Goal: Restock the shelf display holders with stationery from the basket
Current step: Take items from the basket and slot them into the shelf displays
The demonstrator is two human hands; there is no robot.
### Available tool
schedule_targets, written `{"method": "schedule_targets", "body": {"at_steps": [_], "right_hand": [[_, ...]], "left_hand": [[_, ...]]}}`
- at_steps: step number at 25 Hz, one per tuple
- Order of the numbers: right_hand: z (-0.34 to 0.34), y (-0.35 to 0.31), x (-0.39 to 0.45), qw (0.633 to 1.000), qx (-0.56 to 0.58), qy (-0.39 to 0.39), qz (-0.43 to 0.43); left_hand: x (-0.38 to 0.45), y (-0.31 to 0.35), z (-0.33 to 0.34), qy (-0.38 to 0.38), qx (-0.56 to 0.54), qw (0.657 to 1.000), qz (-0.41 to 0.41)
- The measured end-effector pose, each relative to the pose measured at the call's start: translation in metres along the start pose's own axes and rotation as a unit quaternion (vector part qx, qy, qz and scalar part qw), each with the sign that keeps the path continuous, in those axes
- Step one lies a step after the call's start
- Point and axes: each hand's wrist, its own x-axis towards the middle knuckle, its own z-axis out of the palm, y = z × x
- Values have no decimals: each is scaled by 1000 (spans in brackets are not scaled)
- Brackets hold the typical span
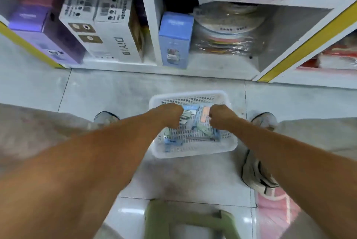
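Both hands down in the basket, picking stock.

The white basket sits on the floor tiles between the feet, near the bottom shelf, with packs of stationery loose inside. The left hand and right hand both dip in with fingers curled under; whether either has a pack is hidden, I cannot tell. This looks like the gathering step; next comes a firm hold and a lift to holders out of view.
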Motion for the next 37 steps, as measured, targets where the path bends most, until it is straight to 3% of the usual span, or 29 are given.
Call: {"method": "schedule_targets", "body": {"at_steps": [3, 9, 12, 16, 18, 21, 26, 28, 31, 37], "right_hand": [[42, 7, 11, 999, 5, -6, 44], [89, -2, 28, 993, 43, 62, 90], [101, -1, 35, 993, 41, 80, 74], [105, 1, 41, 999, -33, 36, 12], [102, 5, 43, 999, -34, 21, -4], [92, 11, 46, 1000, 7, 22, -3], [85, 15, 47, 997, 63, 42, 3], [86, 13, 47, 996, 76, 42, 1], [94, 13, 49, 995, 86, 49, -5], [100, 13, 50, 992, 110, 62, -10]], "left_hand": [[11, -8, 45, -13, 25, 999, -20], [33, -10, 81, 25, 126, 992, -9], [45, -11, 83, 30, 178, 983, 26], [55, -21, 83, 28, 212, 971, 110], [56, -23, 79, 20, 170, 977, 125], [59, -21, 72, -13, -12, 997, 72], [47, -30, 75, -116, 33, 982, 145], [43, -29, 84, -91, 106, 974, 177], [45, -18, 100, -10, 112, 974, 198], [53, 8, 116, 65, 82, 985, 140]]}}
